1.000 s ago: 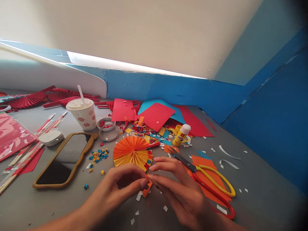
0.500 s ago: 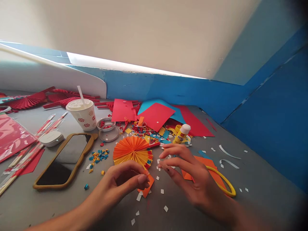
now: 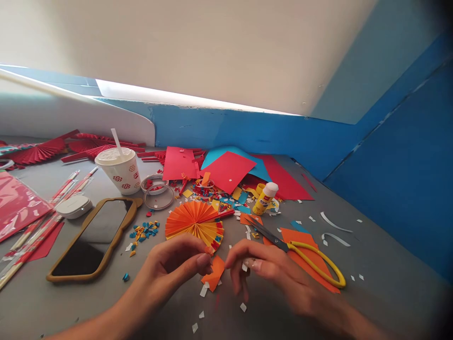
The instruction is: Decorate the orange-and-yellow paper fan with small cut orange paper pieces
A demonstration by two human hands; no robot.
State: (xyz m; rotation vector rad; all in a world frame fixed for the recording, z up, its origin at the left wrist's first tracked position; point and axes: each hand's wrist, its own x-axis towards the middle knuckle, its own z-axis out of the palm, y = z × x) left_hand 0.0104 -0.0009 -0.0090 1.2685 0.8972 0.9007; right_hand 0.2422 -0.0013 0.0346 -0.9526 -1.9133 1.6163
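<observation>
My left hand (image 3: pixel 177 267) is closed in a pinch, with a small orange paper piece (image 3: pixel 209 250) at its fingertips. Just to the right, my right hand (image 3: pixel 262 269) curls its fingers inward, and a white paper scrap (image 3: pixel 245 267) shows at the thumb tip. Behind the left hand lies a pleated orange and yellow paper fan (image 3: pixel 191 218) with a red stick across it. An orange paper strip (image 3: pixel 214 276) rests on the table between the hands. Yellow-handled scissors (image 3: pixel 314 257) lie partly behind the right hand, over orange paper (image 3: pixel 313 271).
A glue stick (image 3: pixel 264 200) stands behind the scissors. At the left are a phone (image 3: pixel 92 238), a white case (image 3: pixel 74 206), a lidded cup (image 3: pixel 122 174) and tape rolls (image 3: pixel 159 197). Red paper sheets (image 3: pixel 228 171) lie at the back. Paper scraps (image 3: pixel 144 231) are scattered about.
My right hand has moved down and slightly left, its spread fingers now curled, uncovering the scissor blades. A white scrap now shows at its thumb. My left hand has barely moved.
</observation>
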